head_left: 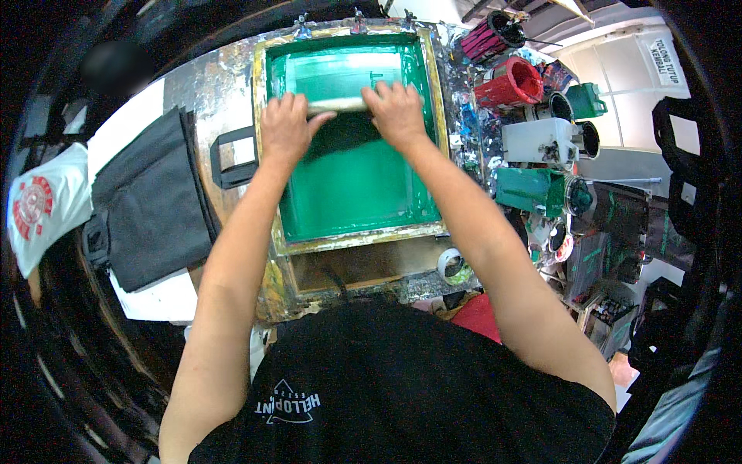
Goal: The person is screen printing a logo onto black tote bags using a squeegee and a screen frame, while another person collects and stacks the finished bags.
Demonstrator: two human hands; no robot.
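A squeegee [338, 104] with a pale, wood-like handle lies across the upper part of a screen printing frame [349, 237]. My left hand [286, 130] is closed on the handle's left end, its thumb stretched along it. At the other end, my right hand [397, 114] grips it too, with bent fingers on top. Green covers the mesh [352, 193], and a dark patch shows just below the squeegee. The blade is hidden by the handle and hands. A black fabric handle [218, 161] sticks out from under the frame's left side.
Folded black fabric bags [154, 201] lie on white sheets at the left, beside a white plastic bag [50, 205]. Clamps [358, 21] line the frame's far edge. A red ink bucket [512, 83], a whitish jug [537, 141] and a green container [529, 191] stand right. A tape roll [450, 265] sits near the front.
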